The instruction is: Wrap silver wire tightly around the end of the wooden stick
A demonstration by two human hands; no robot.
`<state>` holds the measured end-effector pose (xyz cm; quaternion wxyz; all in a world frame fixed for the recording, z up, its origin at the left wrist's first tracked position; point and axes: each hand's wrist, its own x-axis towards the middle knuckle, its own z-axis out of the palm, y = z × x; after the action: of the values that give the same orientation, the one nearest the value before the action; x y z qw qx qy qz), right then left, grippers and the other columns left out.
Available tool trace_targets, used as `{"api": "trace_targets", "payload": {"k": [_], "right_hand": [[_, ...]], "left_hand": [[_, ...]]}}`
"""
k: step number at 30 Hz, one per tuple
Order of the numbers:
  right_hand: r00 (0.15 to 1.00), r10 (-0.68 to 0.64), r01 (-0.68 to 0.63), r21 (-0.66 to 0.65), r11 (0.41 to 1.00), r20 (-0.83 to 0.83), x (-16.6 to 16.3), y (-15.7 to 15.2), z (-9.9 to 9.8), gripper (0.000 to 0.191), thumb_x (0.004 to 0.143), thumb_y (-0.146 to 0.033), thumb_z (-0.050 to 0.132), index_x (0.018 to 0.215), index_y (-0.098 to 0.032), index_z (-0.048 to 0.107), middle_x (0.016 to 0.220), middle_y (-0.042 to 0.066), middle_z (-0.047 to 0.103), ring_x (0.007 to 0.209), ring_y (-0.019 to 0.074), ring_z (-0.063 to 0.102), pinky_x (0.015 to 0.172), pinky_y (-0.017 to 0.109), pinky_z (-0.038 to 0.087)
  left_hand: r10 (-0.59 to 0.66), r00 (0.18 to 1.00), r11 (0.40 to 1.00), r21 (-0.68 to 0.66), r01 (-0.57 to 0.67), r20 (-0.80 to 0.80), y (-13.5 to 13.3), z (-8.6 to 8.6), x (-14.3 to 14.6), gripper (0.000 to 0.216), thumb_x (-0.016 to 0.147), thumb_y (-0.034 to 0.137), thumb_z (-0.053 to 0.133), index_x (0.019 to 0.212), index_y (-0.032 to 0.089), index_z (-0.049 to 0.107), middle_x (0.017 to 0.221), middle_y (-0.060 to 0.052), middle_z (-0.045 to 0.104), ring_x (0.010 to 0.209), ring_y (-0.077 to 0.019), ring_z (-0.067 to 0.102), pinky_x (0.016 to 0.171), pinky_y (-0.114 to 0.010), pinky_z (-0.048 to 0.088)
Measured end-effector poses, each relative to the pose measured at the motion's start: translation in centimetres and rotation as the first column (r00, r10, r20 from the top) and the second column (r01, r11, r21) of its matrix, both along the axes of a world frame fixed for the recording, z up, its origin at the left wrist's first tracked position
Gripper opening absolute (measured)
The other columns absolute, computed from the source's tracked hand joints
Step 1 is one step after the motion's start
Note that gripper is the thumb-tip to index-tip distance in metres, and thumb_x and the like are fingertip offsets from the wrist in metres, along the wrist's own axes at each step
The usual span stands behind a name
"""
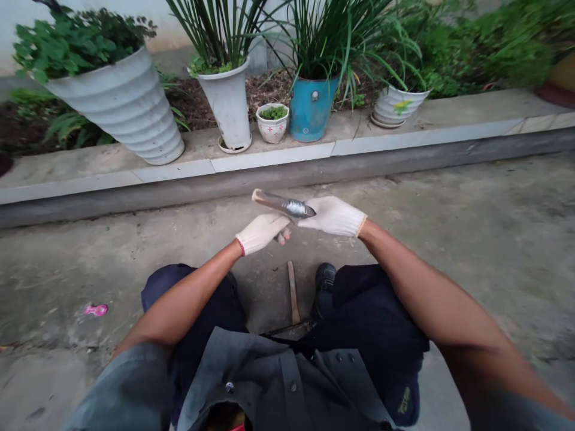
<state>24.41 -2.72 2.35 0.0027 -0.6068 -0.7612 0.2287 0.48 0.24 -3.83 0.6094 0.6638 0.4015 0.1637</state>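
Both my hands wear white knit gloves and meet in front of my knees. My right hand (pixel 335 216) is closed around one end of a short brown rod-like piece (pixel 272 202), which has a shiny silvery band wrapped near that end and a pale far tip. The piece lies nearly level, pointing left. My left hand (pixel 262 233) is just below it, with fingers curled in; what they pinch, if anything, is too small to make out. A wooden handle-like stick (pixel 293 290) lies on the concrete between my feet.
A low ledge with a tiled edge (pixel 274 160) runs across ahead, bearing a ribbed white pot (pixel 121 105), a tall white pot (pixel 228 105), a small patterned pot (pixel 272 129), a blue pot (pixel 313 108) and a striped pot (pixel 398 108). A pink object (pixel 96 309) lies at left on the ground.
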Motion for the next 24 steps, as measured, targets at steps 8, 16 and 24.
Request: {"api": "trace_targets", "payload": {"k": [8, 16, 24], "right_hand": [[0.939, -0.291, 0.271, 0.127, 0.954, 0.183, -0.6, 1.5, -0.4, 0.039, 0.111, -0.042, 0.052, 0.126, -0.018, 0.080, 0.110, 0.019, 0.082, 0.098, 0.0306, 0.079, 0.078, 0.033, 0.047], [0.889, -0.178, 0.137, 0.128, 0.982, 0.422, -1.3, 0.0, -0.1, 0.034, 0.099, -0.010, 0.059, 0.119, -0.003, 0.085, 0.117, 0.034, 0.078, 0.116, 0.0422, 0.078, 0.097, 0.046, 0.050], [0.942, 0.214, -0.186, -0.128, 0.974, 0.260, 0.6, -0.7, -0.7, 0.019, 0.085, -0.010, 0.072, 0.094, -0.021, 0.084, 0.096, 0.010, 0.082, 0.091, 0.0244, 0.074, 0.077, 0.030, 0.042]], "left_hand": [[-0.008, 1.000, 0.998, -0.054, 0.008, -0.015, -0.7, -1.0, 0.8, 0.032, 0.114, 0.037, 0.058, 0.129, 0.012, 0.074, 0.089, -0.006, 0.077, 0.066, -0.0140, 0.072, 0.068, -0.024, 0.057], [-0.101, 0.973, 0.989, 0.087, 0.121, -0.207, -0.2, 0.8, -0.3, 0.027, 0.105, 0.037, 0.064, 0.104, 0.019, 0.083, 0.068, 0.001, 0.069, 0.056, -0.0155, 0.058, 0.055, -0.025, 0.042], [-0.126, 0.970, 0.977, 0.142, 0.157, -0.208, 0.3, 1.8, -1.3, 0.022, 0.099, 0.038, 0.070, 0.089, 0.021, 0.081, 0.074, 0.002, 0.072, 0.062, -0.0160, 0.060, 0.060, -0.026, 0.043]]}}
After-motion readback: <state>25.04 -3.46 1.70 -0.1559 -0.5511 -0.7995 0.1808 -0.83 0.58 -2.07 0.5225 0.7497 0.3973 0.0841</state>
